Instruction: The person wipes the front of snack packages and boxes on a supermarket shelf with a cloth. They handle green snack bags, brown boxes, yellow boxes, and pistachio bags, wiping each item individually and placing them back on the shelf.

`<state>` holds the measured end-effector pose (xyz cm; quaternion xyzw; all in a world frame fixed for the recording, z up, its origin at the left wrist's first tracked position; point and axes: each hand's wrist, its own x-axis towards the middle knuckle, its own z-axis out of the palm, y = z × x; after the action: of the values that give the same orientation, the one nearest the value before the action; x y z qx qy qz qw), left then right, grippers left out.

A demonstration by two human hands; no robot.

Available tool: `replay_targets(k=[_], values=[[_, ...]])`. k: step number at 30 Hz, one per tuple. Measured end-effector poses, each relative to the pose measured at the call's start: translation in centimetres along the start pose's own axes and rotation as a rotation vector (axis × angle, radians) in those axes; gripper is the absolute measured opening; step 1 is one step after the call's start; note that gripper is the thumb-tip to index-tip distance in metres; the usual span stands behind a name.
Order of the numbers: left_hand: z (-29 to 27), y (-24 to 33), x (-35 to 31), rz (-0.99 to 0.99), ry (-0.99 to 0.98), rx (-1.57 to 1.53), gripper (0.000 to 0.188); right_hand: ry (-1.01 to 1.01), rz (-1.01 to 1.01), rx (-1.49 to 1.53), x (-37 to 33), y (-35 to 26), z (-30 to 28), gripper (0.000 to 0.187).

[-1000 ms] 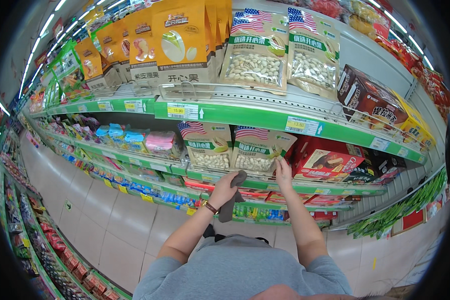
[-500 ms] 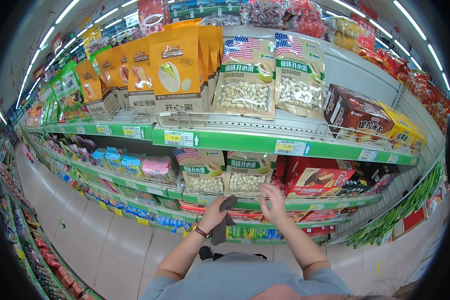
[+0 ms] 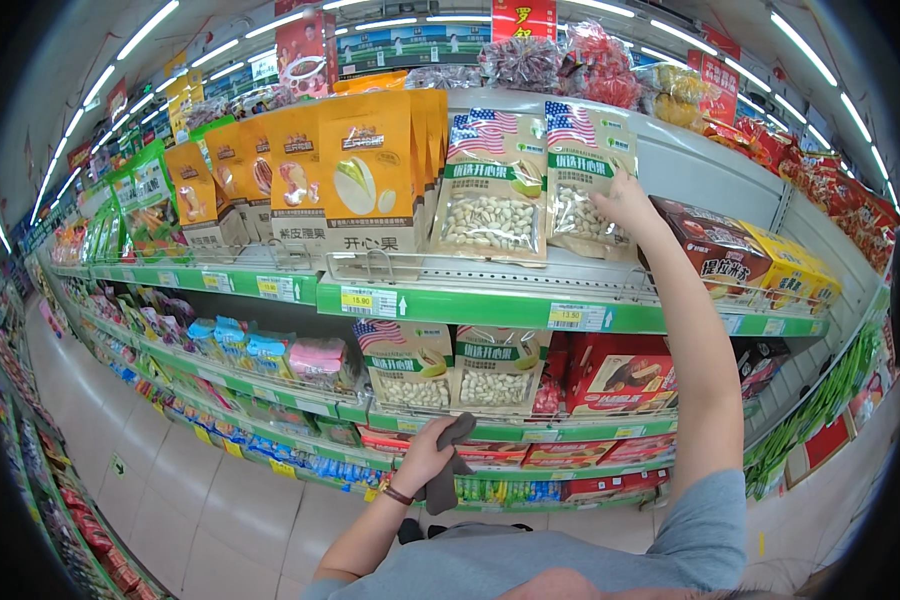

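Note:
A dark grey strip of cloth hangs from my left hand, which is closed around it in front of the lower shelves. On the upper shelf, my right hand rests against the front of the right-hand pistachio bag. Its thumb and fingers are spread apart over the bag's right side, and part of the hand covers the print. A matching pistachio bag leans upright beside it on the left. Two more such bags, a left one and a right one, stand one shelf below.
Orange pouches line the upper shelf to the left, behind a low wire rail. Brown boxes and yellow boxes lie to the right, close to my right arm. Red boxes fill the shelf below.
My right hand has risen from the lower shelf to the right-hand pistachio bag on the upper shelf. The left hand keeps its hold on the cloth. My view has tipped slightly upward.

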<state>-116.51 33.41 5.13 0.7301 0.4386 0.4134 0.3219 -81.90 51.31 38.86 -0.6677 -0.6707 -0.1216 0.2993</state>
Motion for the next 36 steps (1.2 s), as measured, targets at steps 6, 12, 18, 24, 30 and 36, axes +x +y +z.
replay_targets(k=[6, 12, 18, 24, 30, 36], values=[[-0.7, -0.3, -1.1, -0.019, 0.028, -0.010, 0.049, -0.158, 0.313, 0.040, 4.0, 1.4, 2.5, 0.124], [-0.6, -0.6, -1.1, -0.005, 0.037, 0.027, 0.049, 0.217, 0.096, 0.181, 2.5, -0.4, 1.8, 0.115], [-0.2, -0.3, -0.6, -0.001, 0.004, 0.020, 0.048, 0.356, -0.105, 0.509, 2.0, -1.3, -1.3, 0.088], [-0.1, 0.3, -0.8, 0.007, 0.004, 0.030, 0.049, -0.316, -0.002, 0.976, -1.1, -1.6, -5.5, 0.039], [0.5, 2.4, -0.5, 0.063, -0.012, -0.009, 0.047, 0.034, -0.018, 1.189, -4.9, 0.7, -6.2, 0.041], [0.8, 4.5, -1.1, 0.129, 0.075, -0.001, 0.047, 0.651, 0.004, 1.642, -17.0, 0.8, -9.0, 0.049]])
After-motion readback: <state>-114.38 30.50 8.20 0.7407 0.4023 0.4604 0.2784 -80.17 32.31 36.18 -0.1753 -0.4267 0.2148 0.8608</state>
